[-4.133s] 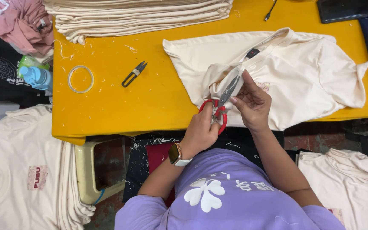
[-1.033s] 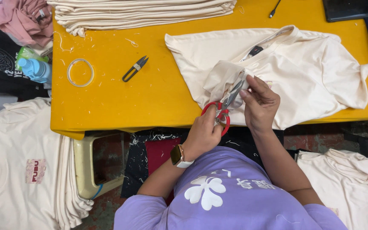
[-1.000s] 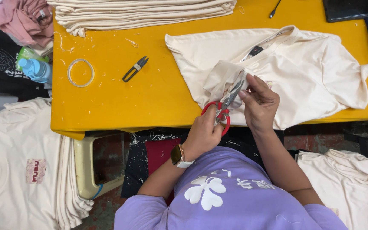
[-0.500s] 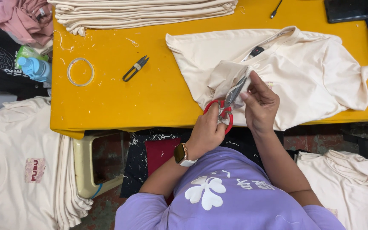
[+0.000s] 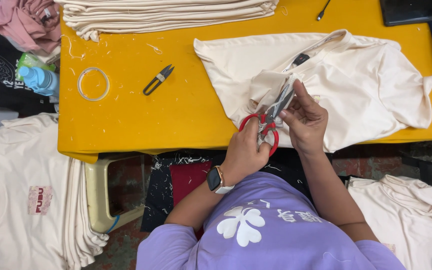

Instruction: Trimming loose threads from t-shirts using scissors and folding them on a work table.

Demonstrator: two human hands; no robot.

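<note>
My left hand (image 5: 246,150) is clenched through the red handles of the scissors (image 5: 271,117), near the front edge of the yellow surface (image 5: 141,120). Their blades point up and to the right, toward a bunched fold of the cream shirt (image 5: 336,80). My right hand (image 5: 303,120) pinches that fold just beside the blades, fingers (image 5: 301,95) closed on the cloth. The shirt lies spread on the right half of the surface, its collar toward the far side, and its near hem hangs over the edge.

To the left on the surface lie a small thread snipper (image 5: 158,80) and, farther left, a clear tape ring (image 5: 93,84). At the far edge sits a stack of folded cream shirts (image 5: 171,12). A blue bottle (image 5: 38,80) stands off the left end of the surface, with a pink cloth heap (image 5: 26,22) beyond it. Below left, another pile of cream shirts (image 5: 21,200) rests beside a pale plastic stool (image 5: 101,195). A watch (image 5: 217,180) is on my left wrist.
</note>
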